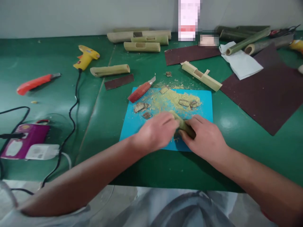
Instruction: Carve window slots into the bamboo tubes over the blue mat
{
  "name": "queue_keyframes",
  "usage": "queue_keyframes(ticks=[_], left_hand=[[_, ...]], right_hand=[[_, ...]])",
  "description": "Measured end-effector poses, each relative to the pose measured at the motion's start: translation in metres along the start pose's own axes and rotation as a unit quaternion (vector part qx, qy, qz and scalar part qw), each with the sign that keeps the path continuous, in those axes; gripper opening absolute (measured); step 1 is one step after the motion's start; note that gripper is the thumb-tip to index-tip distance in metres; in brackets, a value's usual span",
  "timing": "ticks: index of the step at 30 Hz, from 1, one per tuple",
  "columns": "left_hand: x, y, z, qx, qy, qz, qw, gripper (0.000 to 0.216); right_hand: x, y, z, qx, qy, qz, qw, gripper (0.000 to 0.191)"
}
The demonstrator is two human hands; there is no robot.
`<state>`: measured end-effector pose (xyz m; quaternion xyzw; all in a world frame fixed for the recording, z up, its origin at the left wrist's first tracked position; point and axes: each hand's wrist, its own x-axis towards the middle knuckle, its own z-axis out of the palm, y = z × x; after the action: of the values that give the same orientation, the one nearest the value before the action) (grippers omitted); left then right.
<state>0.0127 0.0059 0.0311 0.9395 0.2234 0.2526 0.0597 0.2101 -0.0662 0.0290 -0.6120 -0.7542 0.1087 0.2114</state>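
Note:
A short green bamboo tube [188,128] lies over a blue mat [130,129], with my right hand [206,134] wrapped around its near end. My left hand [157,130] is closed against the tube's far left side, slightly blurred; whatever its fingers pinch is hidden. Beyond the hands, yellowish bamboo shavings [175,98] are scattered across the mat among several small brown pieces [141,107]. A red-handled carving knife [141,90] rests on the mat's upper left edge, its blade pointing away to the right.
Left stand a yellow glue gun [85,58], an orange cutter [35,84] and a purple power box [29,138] with cables. Cut bamboo tubes [142,47] lie at the back; a notched one [201,75] is right of the mat. Brown sandpaper sheets [265,97] and white paper [243,63] lie right.

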Motion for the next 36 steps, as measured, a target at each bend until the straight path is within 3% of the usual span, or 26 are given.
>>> queue_keyframes(ticks=[9,12,16,19,22,25,29,32,36], left_hand=[[-0.0005,-0.0068,0.0025,0.003,0.035,-0.015,0.999,0.027],[-0.0004,-0.0087,0.0031,0.015,0.008,0.0,1.0,0.029],[-0.0004,-0.0091,0.0038,0.024,0.035,-0.003,0.999,0.03],[0.0,-0.0075,0.0038,0.003,0.005,0.01,1.0,0.032],[-0.0006,-0.0066,0.0031,0.014,0.031,-0.025,0.999,0.031],[-0.0023,-0.0057,0.0027,0.01,-0.001,-0.001,1.0,0.031],[-0.0031,-0.0052,0.0027,0.011,0.033,-0.007,0.999,0.03],[-0.0018,-0.0058,0.0026,0.004,0.009,0.015,1.0,0.035],[-0.0002,-0.0073,0.0021,0.028,0.023,-0.005,0.999,0.035]], right_hand=[[0.0008,0.0014,-0.0016,-0.009,-0.005,0.0,1.0,0.019],[0.0004,0.0006,-0.0014,-0.005,-0.001,-0.006,1.0,0.018],[0.0001,0.0017,-0.0012,-0.005,-0.006,-0.004,1.0,0.019],[0.0002,0.0029,-0.0009,-0.006,-0.009,-0.009,1.0,0.018],[0.0003,0.0025,-0.0006,-0.007,-0.004,-0.009,1.0,0.017],[0.0003,0.0009,-0.0007,-0.01,-0.004,-0.012,1.0,0.016],[-0.0002,-0.0003,-0.0005,-0.014,-0.001,-0.016,1.0,0.015],[-0.0005,-0.0002,0.0004,-0.024,0.004,-0.022,0.999,0.014],[-0.0003,-0.0008,0.0019,-0.02,-0.001,-0.017,1.0,0.014]])
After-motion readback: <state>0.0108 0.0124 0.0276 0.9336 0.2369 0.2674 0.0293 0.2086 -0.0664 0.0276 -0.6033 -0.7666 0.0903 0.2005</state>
